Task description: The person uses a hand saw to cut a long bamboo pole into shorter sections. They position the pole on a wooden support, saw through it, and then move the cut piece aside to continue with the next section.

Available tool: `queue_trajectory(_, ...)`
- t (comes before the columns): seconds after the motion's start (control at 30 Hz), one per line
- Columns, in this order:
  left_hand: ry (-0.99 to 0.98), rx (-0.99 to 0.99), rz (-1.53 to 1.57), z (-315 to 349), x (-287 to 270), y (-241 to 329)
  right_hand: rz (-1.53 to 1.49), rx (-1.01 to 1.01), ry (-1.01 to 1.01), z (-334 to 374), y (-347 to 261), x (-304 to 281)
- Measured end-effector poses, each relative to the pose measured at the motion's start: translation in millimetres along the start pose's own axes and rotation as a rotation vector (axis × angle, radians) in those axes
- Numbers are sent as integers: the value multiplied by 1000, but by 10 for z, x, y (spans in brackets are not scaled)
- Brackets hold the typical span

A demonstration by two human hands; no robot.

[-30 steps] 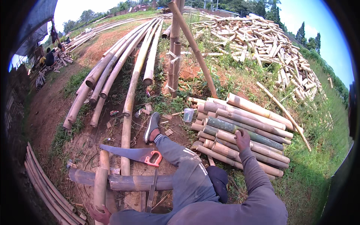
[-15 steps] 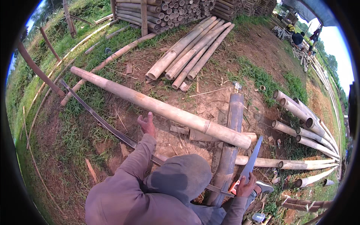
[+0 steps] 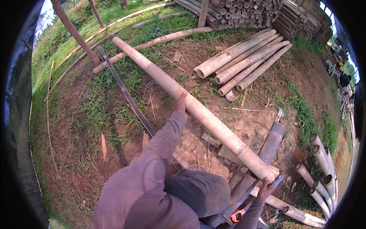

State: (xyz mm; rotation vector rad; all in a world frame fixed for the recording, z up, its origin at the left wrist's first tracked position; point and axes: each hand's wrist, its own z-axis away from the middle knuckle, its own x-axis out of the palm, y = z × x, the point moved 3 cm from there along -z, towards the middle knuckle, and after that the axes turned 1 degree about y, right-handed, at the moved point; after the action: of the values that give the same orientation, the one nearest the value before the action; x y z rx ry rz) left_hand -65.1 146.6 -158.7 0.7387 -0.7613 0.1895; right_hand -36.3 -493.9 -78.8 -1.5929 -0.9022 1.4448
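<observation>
A long pale bamboo pole (image 3: 206,118) lies slantwise in front of me, its near right end over a thick dark bamboo log (image 3: 272,137). My left hand (image 3: 181,105) grips the pole around its middle, thumb along the near side, the other fingers partly hidden beneath. At the cut end, my right hand (image 3: 266,188) is closed on the rim. Below my right forearm rests a handsaw with an orange handle (image 3: 237,215); the tip of its blue blade (image 3: 279,181) shows beyond the hand, and the forearm hides the middle.
Several bamboo poles (image 3: 244,57) lie on the ground ahead, before a tall bamboo stack (image 3: 248,13). More cut poles (image 3: 320,175) point in from the right. A long dark flat strip (image 3: 126,91) runs along my left. Distant people (image 3: 345,79) are at the far right.
My right hand has left the saw and taken hold of the pole's near end. My left hand has moved from beside the pole onto it. The view has turned left.
</observation>
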Motion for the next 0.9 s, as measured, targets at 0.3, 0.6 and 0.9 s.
queue_trajectory(0.3,-219,-262,3,958,-85,-438,-80,107,156,867,-65,-1134)
queue_trajectory(0.6,-493,-450,-121,2052,510,-762,-62,138,373,2386,2,-2326)
queue_trajectory(0.9,-841,-790,-388,2719,1004,-1403,287,331,829,3618,22,-2419)
